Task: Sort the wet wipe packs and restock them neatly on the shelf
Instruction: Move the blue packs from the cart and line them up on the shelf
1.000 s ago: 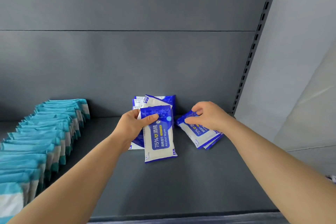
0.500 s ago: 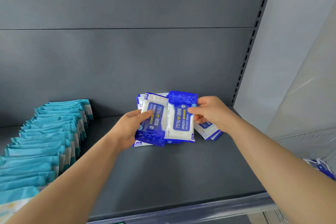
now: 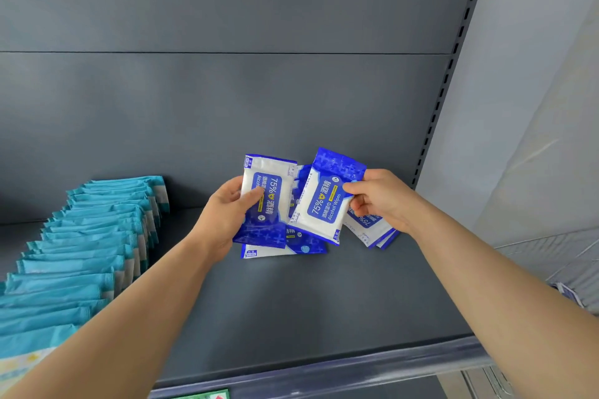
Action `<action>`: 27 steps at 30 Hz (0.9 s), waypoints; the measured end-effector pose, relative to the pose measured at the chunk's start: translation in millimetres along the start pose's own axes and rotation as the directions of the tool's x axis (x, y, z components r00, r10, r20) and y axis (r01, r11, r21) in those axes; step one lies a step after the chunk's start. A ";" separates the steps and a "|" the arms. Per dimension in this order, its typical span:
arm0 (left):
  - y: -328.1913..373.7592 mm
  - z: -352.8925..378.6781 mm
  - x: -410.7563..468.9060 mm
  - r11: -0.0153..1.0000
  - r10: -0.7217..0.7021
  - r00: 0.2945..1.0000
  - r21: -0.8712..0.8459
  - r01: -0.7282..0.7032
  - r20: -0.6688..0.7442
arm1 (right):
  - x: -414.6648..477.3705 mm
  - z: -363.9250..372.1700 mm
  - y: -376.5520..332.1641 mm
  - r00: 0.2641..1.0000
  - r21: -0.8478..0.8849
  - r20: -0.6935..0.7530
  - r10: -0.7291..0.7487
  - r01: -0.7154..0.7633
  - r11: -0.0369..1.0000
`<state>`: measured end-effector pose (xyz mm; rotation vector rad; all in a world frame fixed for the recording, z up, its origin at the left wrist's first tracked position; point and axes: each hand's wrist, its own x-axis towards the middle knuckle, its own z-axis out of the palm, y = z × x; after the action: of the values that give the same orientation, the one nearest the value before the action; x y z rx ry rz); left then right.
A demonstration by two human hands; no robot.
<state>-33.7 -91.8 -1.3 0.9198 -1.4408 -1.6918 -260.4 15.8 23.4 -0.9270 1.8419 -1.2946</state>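
Packs in left hand, right hand

Dk grey back panel, slotted upright, pale wall rt.

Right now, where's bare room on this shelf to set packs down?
Bare: the grey shelf between the row of teal wipe packs and the slotted upright, in front of the loose blue-and-white alcohol wipe packs. Crowded: the back, where left hand and right hand hold one each over that pile.

One left-hand blue pack, one right-hand blue pack, at least four loose blue packs, one shelf, one teal pack row, count unclear.
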 end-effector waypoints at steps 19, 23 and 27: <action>-16.0 4.5 -26.1 0.943 -0.169 0.986 -0.292 0.160 -0.003 | -35.3 51.2 27.2 0.984 0.521 0.093 0.154 -0.180 0.834; -23.6 0.8 -29.4 0.970 -0.136 0.990 -0.197 0.139 0.028 | -37.0 63.8 32.9 0.976 0.553 0.127 0.176 -0.217 0.804; -28.3 -6.0 -26.3 0.988 -0.060 0.998 0.141 0.064 -0.028 | -38.3 63.9 35.2 0.978 0.364 0.119 0.168 -0.201 0.910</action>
<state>-17.7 -68.5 -28.4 1.0684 -1.5468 -1.6337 -192.6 27.7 -21.8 -0.5771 1.5029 -1.3989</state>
